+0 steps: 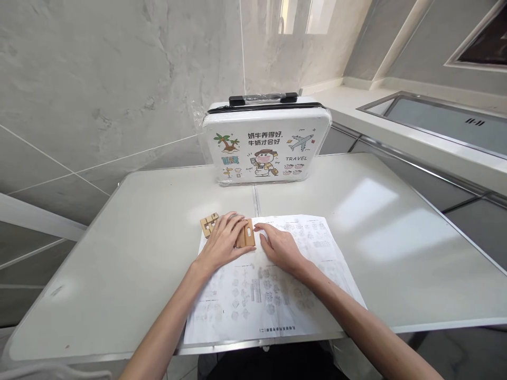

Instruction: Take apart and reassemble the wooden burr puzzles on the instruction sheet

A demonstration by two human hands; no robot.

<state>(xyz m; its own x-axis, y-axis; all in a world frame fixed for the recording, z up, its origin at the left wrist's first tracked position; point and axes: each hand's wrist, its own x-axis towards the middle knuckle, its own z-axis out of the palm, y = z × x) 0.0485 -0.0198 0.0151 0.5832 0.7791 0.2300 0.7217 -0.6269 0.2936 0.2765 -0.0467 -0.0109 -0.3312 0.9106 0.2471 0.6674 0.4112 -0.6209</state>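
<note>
We see the wooden block (pixel 245 239) over the paper (pixel 317 295), spanned by our left hand (pixel 224 241) (hold firmness unclear), slot pointing away from us. Our right hand (pixel 282 249), pinch parted, apparently empty, sits just right.

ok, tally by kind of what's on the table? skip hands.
White cartoon-printed suitcase with black handle: 1
White printed paper sheet: 1
Tan and brown wooden pieces: at least 2, partly hidden by left hand
Total: at least 4
</note>
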